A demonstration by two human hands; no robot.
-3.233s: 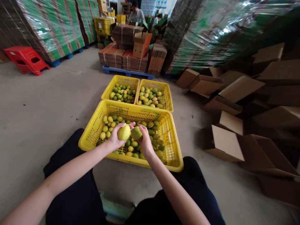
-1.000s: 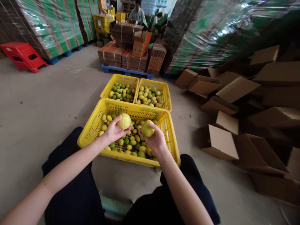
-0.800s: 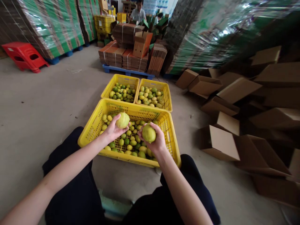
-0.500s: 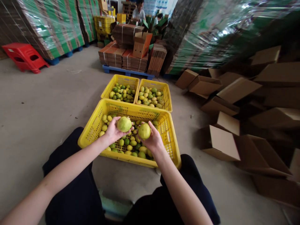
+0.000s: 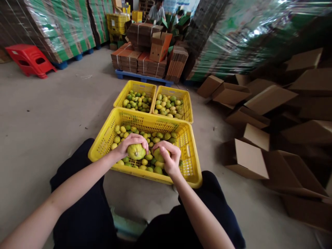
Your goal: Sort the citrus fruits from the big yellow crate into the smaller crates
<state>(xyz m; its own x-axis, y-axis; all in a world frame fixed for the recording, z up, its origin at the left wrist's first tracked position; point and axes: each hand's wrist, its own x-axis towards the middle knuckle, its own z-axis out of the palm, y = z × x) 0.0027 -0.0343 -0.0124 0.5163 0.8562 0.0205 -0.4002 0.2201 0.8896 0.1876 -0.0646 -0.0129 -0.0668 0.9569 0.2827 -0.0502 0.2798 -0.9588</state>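
My left hand [image 5: 127, 144] is wrapped round a yellow-green lemon [image 5: 136, 152], whose end faces me. My right hand [image 5: 172, 159] closes on another greenish lemon [image 5: 158, 155], partly covered by its fingers and thumb. Both hands are above a large yellow plastic crate [image 5: 142, 174], side by side and a little apart. Inside that crate lie loose lemons [image 5: 158, 169], some yellow and some green, over its slotted floor.
Behind it stand two more yellow crates [image 5: 135, 83] of lemons. Flattened cartons [image 5: 127, 60] are stacked on a blue pallet [image 5: 142, 76]. Open cardboard boxes [image 5: 251, 159] pile up at right. A red stool [image 5: 31, 60] stands left. People [image 5: 157, 13] are at the back.
Both hands have turned over their lemons, from beneath or beside them to gripping from above. They have dropped slightly toward me. The view has shifted a little.
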